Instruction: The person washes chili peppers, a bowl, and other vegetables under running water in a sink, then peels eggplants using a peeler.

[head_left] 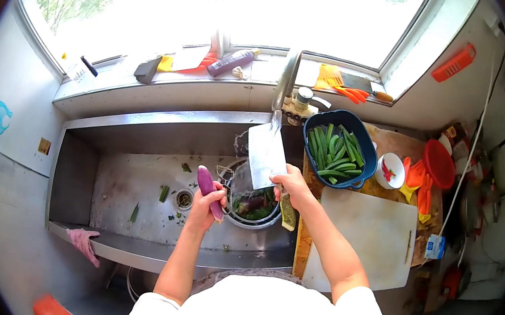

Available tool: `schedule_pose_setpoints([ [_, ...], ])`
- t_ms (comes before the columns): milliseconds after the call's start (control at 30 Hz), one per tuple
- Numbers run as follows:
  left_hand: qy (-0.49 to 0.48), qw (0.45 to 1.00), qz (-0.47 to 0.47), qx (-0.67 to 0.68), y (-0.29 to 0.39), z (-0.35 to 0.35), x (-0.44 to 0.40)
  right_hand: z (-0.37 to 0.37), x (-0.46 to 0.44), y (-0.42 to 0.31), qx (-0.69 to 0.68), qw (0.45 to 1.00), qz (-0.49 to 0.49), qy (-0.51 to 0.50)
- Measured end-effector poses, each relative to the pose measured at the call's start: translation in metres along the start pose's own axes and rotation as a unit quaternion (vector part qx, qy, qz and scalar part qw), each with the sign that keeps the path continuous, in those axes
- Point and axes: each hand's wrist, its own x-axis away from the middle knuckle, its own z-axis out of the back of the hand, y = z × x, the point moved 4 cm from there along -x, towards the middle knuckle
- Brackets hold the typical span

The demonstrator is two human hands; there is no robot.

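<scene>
My left hand is closed around a purple eggplant, held tilted over the sink. In my right hand is a cleaver, its broad blade pointing up under the faucet. Water runs down onto the blade. A greenish patterned piece sticks out below the right hand; I cannot tell whether it is the cleaver's handle. Beneath and between my hands stands a metal pot with water, green vegetables and something dark purple in it. The blade and right hand hide part of the pot.
The steel sink holds green scraps near its drain. To the right are a dark blue basin of okra-like green pods, a white bowl, a red lid-like disc, orange gloves and a white cutting board.
</scene>
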Motion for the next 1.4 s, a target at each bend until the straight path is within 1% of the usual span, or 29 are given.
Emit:
schedule_pose_setpoints([
  [67, 0.002, 0.999, 0.004, -0.044, 0.001, -0.002, -0.006, 0.004, 0.008, 0.002, -0.066, 0.998, 0.004, -0.023],
  [167, -0.001, 0.995, 0.018, -0.095, -0.002, -0.007, -0.014, 0.012, 0.034, -0.007, -0.029, 0.998, 0.036, -0.042],
  [200, -0.008, 0.994, 0.022, -0.104, -0.004, -0.009, -0.017, 0.014, 0.040, -0.006, -0.025, 0.996, 0.039, -0.076],
  [300, -0.017, 0.993, 0.056, -0.107, -0.006, -0.026, -0.028, 0.014, 0.065, -0.004, 0.043, 0.996, 0.042, -0.067],
  [333, -0.015, 0.992, 0.072, -0.106, -0.007, -0.034, -0.031, 0.018, 0.072, 0.001, 0.068, 0.995, 0.040, -0.054],
  [433, -0.044, 0.993, 0.101, -0.044, -0.014, -0.054, -0.050, 0.033, 0.101, 0.006, 0.207, 0.972, 0.107, 0.044],
  [467, -0.041, 0.993, 0.107, -0.027, -0.018, -0.057, -0.059, 0.038, 0.114, 0.006, 0.277, 0.937, 0.199, 0.079],
  [500, -0.043, 0.992, 0.116, -0.015, -0.021, -0.061, -0.068, 0.045, 0.126, 0.008, 0.337, 0.905, 0.239, 0.103],
  [567, -0.047, 0.990, 0.136, 0.010, -0.026, -0.070, -0.083, 0.060, 0.155, 0.012, 0.451, 0.823, 0.310, 0.152],
  [600, -0.043, 0.989, 0.143, -0.009, -0.029, -0.075, -0.091, 0.068, 0.168, 0.017, 0.476, 0.807, 0.300, 0.180],
  [700, -0.074, 0.980, 0.181, -0.039, -0.041, -0.091, -0.109, 0.093, 0.207, 0.034, 0.548, 0.746, 0.266, 0.270],
  [800, -0.060, 0.980, 0.168, -0.086, -0.058, -0.101, -0.122, 0.128, 0.228, 0.063, 0.611, 0.675, 0.223, 0.348],
  [833, -0.058, 0.980, 0.163, -0.099, -0.064, -0.101, -0.125, 0.143, 0.232, 0.073, 0.619, 0.662, 0.216, 0.363],
  [867, -0.074, 0.986, 0.135, -0.067, -0.072, -0.102, -0.129, 0.156, 0.236, 0.084, 0.627, 0.649, 0.209, 0.377],
  [900, -0.082, 0.985, 0.129, -0.073, -0.073, -0.106, -0.126, 0.161, 0.239, 0.086, 0.634, 0.635, 0.202, 0.391],
  [933, -0.089, 0.985, 0.124, -0.080, -0.074, -0.108, -0.123, 0.165, 0.240, 0.090, 0.631, 0.646, 0.152, 0.401],
  [1000, -0.109, 0.984, 0.113, -0.087, -0.070, -0.113, -0.114, 0.165, 0.244, 0.084, 0.687, 0.606, 0.145, 0.373],
  [1033, -0.114, 0.982, 0.125, -0.081, -0.070, -0.111, -0.110, 0.163, 0.244, 0.079, 0.713, 0.586, 0.141, 0.359],
  [1067, -0.120, 0.980, 0.138, -0.076, -0.069, -0.109, -0.107, 0.164, 0.238, 0.075, 0.693, 0.623, 0.114, 0.346],
  [1167, -0.151, 0.969, 0.193, -0.042, -0.073, -0.103, -0.098, 0.147, 0.200, 0.051, 0.589, 0.701, 0.241, 0.322],
  [1233, -0.159, 0.957, 0.242, -0.028, -0.073, -0.100, -0.087, 0.101, 0.167, 0.017, 0.561, 0.722, 0.303, 0.269],
  [1267, -0.156, 0.953, 0.257, -0.033, -0.073, -0.103, -0.078, 0.074, 0.150, -0.001, 0.574, 0.688, 0.354, 0.268],
  [1300, -0.177, 0.944, 0.273, -0.045, -0.072, -0.106, -0.070, 0.048, 0.134, -0.015, 0.584, 0.652, 0.404, 0.266],
  [1367, -0.191, 0.934, 0.299, -0.047, -0.072, -0.111, -0.055, 0.012, 0.107, -0.028, 0.638, 0.576, 0.450, 0.241],
  [1400, -0.193, 0.933, 0.297, -0.063, -0.073, -0.111, -0.050, 0.007, 0.089, -0.019, 0.638, 0.590, 0.442, 0.221],
])
